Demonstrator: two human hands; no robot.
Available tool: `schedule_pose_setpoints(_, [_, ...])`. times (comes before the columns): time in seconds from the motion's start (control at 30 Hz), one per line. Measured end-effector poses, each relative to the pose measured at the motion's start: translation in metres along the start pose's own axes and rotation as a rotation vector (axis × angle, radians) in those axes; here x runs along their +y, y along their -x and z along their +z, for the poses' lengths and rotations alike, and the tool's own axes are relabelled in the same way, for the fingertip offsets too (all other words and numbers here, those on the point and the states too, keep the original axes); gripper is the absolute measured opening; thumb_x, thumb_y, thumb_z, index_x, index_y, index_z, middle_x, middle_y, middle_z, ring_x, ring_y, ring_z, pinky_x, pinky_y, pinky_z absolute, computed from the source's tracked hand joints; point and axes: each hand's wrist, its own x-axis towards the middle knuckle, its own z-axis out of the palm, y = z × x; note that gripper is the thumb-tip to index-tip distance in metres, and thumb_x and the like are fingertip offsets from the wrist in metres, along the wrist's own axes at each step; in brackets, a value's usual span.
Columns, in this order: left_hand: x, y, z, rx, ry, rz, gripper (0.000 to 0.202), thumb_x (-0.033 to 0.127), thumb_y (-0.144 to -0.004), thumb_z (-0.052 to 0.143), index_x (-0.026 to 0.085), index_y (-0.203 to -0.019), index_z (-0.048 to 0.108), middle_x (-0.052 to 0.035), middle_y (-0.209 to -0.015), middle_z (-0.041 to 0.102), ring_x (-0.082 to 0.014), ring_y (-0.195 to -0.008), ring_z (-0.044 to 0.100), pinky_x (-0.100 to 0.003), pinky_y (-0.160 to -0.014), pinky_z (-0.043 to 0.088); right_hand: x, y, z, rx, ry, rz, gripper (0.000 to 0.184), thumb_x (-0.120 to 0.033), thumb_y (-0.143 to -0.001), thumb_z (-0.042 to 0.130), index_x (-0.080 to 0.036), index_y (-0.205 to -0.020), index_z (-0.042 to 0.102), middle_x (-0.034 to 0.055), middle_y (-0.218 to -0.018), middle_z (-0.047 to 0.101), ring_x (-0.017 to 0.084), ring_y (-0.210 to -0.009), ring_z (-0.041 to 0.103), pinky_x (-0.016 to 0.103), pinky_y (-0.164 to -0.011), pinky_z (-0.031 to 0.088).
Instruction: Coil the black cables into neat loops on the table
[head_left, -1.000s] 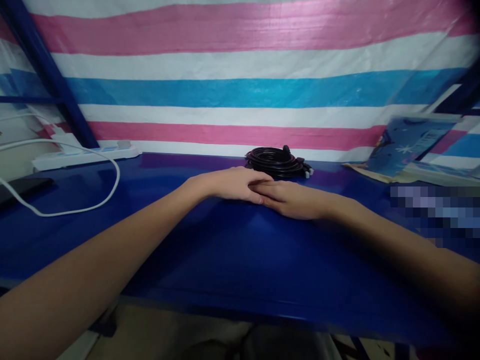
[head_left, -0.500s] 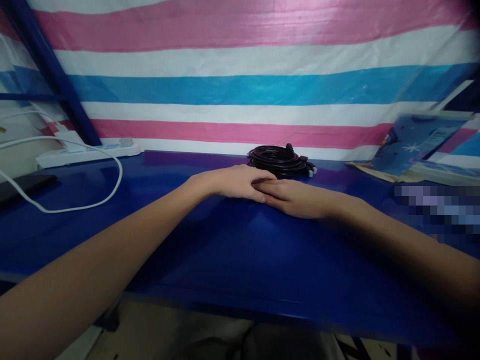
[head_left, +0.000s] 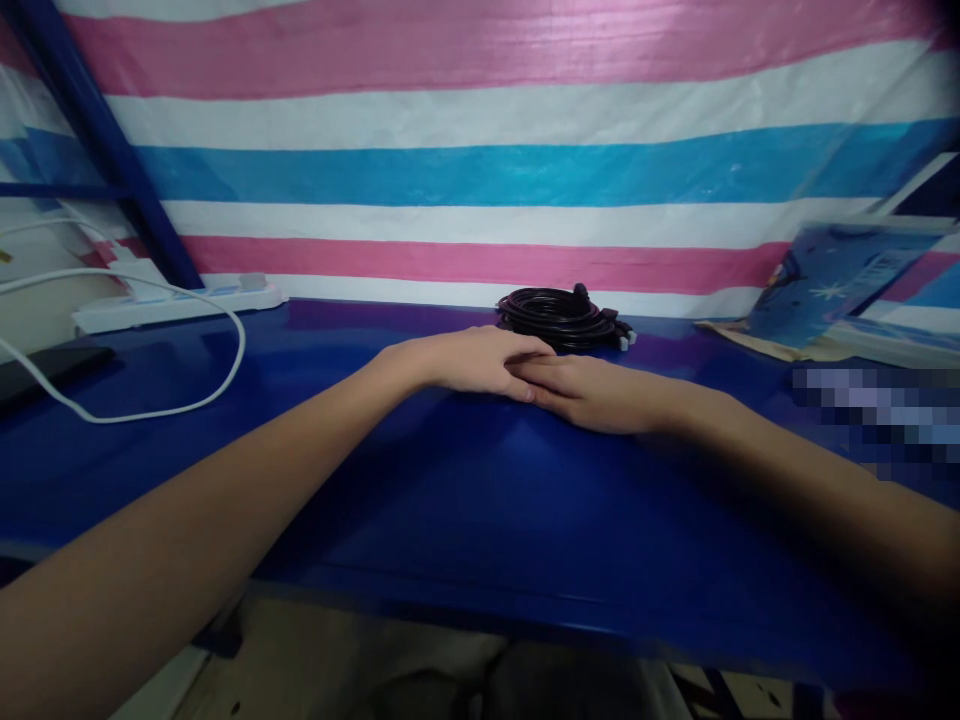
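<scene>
My left hand (head_left: 465, 362) lies flat, palm down, on the blue table (head_left: 465, 500), its fingers stretched out over the fingertips of my right hand (head_left: 600, 395). The right hand also rests flat with fingers extended, pointing left. Neither hand holds anything. Just behind the two hands, near the table's back edge, sits a coiled black cable (head_left: 559, 318) with its plug ends at the right of the coil.
A white power strip (head_left: 176, 302) lies at the back left, and a white cord (head_left: 187, 400) loops from it across the table. A dark flat object (head_left: 45, 368) sits at the far left. Blue packaging (head_left: 832, 285) leans at the back right. A striped tarp forms the backdrop.
The hands stay as they were, overlapped and still. The view has shifted slightly.
</scene>
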Motion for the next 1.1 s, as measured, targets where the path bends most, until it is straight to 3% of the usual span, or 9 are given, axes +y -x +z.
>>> schedule_pose_setpoints(0.2, [-0.0013,-0.0012,0.0021,0.025,-0.006,0.018,0.056,0.039,-0.083,0.055,0.022,-0.136,0.051,-0.0035,-0.138,0.057,-0.0202,-0.120,0.055,-0.027,-0.093,0.041,-0.0008,-0.0006,-0.0007,0.014,-0.025,-0.014,0.047,-0.034,-0.100,0.031,-0.011,-0.134,0.055,0.0177,-0.135,0.059,0.027,-0.119,0.060,0.042,-0.099,0.047])
schedule_pose_setpoints(0.4, [-0.0014,-0.0034,0.0053,0.053,0.007,0.028,0.052,0.034,-0.079,0.056,0.021,-0.129,0.055,-0.0063,-0.135,0.059,-0.0230,-0.116,0.057,-0.031,-0.091,0.044,-0.0042,0.0006,-0.0039,0.000,-0.011,0.004,0.038,-0.033,-0.099,0.035,-0.013,-0.113,0.064,0.0161,-0.120,0.065,0.024,-0.101,0.066,0.038,-0.089,0.050])
schedule_pose_setpoints(0.67, [0.0044,-0.0031,0.0056,0.059,-0.020,-0.007,0.055,0.036,-0.076,0.054,0.022,-0.129,0.053,-0.0080,-0.137,0.056,-0.0248,-0.114,0.057,-0.035,-0.091,0.045,-0.0037,0.0007,-0.0034,0.068,0.094,-0.043,0.032,-0.028,-0.097,0.038,-0.014,-0.107,0.066,0.0128,-0.101,0.069,0.019,-0.078,0.066,0.034,-0.074,0.050])
schedule_pose_setpoints(1.1, [-0.0030,-0.0026,0.0011,0.008,-0.018,0.055,0.056,0.029,-0.078,0.054,0.022,-0.133,0.050,-0.0070,-0.141,0.054,-0.0230,-0.120,0.054,-0.032,-0.094,0.044,-0.0034,0.0019,-0.0041,0.019,0.065,0.003,0.034,-0.034,-0.099,0.038,-0.015,-0.113,0.063,0.0131,-0.115,0.068,0.022,-0.095,0.068,0.034,-0.079,0.051])
